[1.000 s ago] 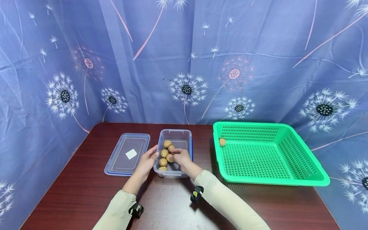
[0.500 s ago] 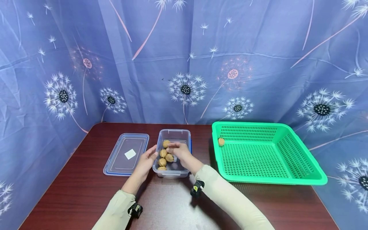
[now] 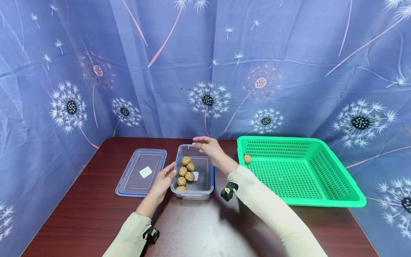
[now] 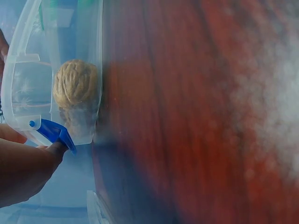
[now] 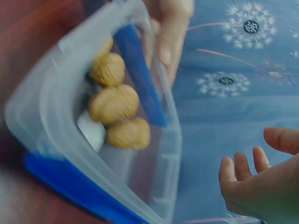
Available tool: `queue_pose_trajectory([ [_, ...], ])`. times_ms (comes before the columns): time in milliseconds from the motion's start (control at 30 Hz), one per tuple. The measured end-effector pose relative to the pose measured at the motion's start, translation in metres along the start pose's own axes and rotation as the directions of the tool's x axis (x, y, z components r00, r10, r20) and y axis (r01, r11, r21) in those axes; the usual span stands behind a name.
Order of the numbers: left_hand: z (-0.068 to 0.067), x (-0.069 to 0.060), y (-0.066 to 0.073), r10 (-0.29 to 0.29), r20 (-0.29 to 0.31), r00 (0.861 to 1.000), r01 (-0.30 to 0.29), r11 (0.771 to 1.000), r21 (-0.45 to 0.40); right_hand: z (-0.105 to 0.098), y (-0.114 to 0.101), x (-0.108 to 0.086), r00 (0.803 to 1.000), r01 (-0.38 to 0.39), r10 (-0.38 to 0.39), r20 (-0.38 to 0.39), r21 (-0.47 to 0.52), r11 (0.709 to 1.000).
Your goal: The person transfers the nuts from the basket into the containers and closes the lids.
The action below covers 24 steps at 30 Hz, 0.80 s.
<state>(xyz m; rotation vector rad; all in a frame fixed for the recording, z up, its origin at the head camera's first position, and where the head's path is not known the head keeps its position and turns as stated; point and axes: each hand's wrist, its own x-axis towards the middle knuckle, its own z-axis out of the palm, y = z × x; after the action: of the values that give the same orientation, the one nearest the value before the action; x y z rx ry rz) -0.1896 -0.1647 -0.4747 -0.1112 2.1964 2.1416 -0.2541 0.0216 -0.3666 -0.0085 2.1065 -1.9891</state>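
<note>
Several walnuts [image 3: 182,171] lie along the left side of a clear plastic container [image 3: 205,194] with blue side latches. My left hand [image 3: 161,184] rests against its left wall, fingers extended and thumb near the rim. In the left wrist view, that hand [image 4: 23,163] touches a blue latch [image 4: 56,133], and a walnut [image 4: 74,83] shows through the clear wall. My right hand [image 3: 210,150] is raised over the container's far right corner, holding nothing. Its fingers are spread and loosely bent in the right wrist view, with walnuts [image 5: 114,103] visible inside the container.
A flat clear lid [image 3: 133,180] with a blue edge and white label lies left of the container. To the right stands a green slotted basket [image 3: 298,201] with one walnut [image 3: 247,158] at its left wall. A dandelion-print curtain [image 3: 179,89] hangs behind the table.
My right hand let go of a walnut among the others in the container, then rose out and moved up and to the right. My left hand stayed at the left wall.
</note>
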Motion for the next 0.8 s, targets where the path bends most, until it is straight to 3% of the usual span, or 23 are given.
queue_pose_trajectory([
  [433,0.0,0.0,0.001,-0.003,0.004,1.0,0.003,1.0,0.003,-0.054,-0.044,0.013,0.999,0.033,-0.032,-0.019,0.078,0.996],
  [800,0.0,0.001,-0.001,-0.012,0.004,1.0,0.012,1.0,0.0,-0.098,-0.042,0.015,0.997,0.04,-0.033,-0.07,0.102,0.994],
])
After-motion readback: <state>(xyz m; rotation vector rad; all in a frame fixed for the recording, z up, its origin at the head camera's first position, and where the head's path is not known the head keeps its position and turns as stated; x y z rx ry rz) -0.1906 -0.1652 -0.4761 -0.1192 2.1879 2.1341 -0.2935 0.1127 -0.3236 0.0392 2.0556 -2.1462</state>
